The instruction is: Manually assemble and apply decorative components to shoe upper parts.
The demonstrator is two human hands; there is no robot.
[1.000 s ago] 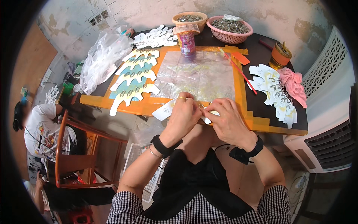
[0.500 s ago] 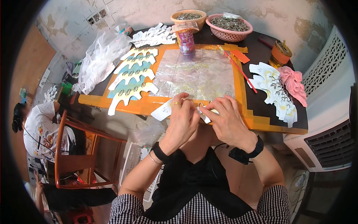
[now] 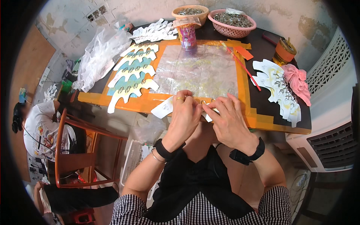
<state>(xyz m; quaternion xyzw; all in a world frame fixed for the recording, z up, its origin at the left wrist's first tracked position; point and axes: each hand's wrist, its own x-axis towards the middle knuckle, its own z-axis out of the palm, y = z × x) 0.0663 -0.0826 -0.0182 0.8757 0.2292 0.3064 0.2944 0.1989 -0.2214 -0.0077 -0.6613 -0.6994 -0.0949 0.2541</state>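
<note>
L hand (image 3: 183,114): fingers curled, thumb + index apparently pinching the white card (image 3: 162,108), whose free end pokes out to its left. R hand (image 3: 230,120): thumb + index pinch the same card's other end, remaining fingers fanned a bit; exact contact pts hidden by the fingers. Card is btwn + under both hands, at the near table edge. A small metal ring (image 3: 203,101) stands btwn the fingertips; can't tell if it's fully on the card.

Vs. half a sec ago: v. little change. Both hands stay on the same card, same spot; only slight finger shifts, so work on this pc looks unfinished.

Just beyond the hands: clear sheet (image 3: 198,71) w/ orange tape (image 3: 258,120) round it. Left of L hand: overlapping ringed cards (image 3: 129,90), yellow + white, rings in rows. Right of R hand: another ringed stack (image 3: 275,90), pink cloth (image 3: 298,82) touching it; red stick (image 3: 245,71) nearer the hand.

Farther out, ahead of the hands: printed cup (image 3: 186,37), then peach basket (image 3: 204,18) + pink basket (image 3: 232,32), both full of metal bits. Far left of L hand: loose white pieces (image 3: 155,32), plastic bag (image 3: 101,56), then a seated co-worker (image 3: 45,127) behind a wooden chair (image 3: 77,163).
</note>
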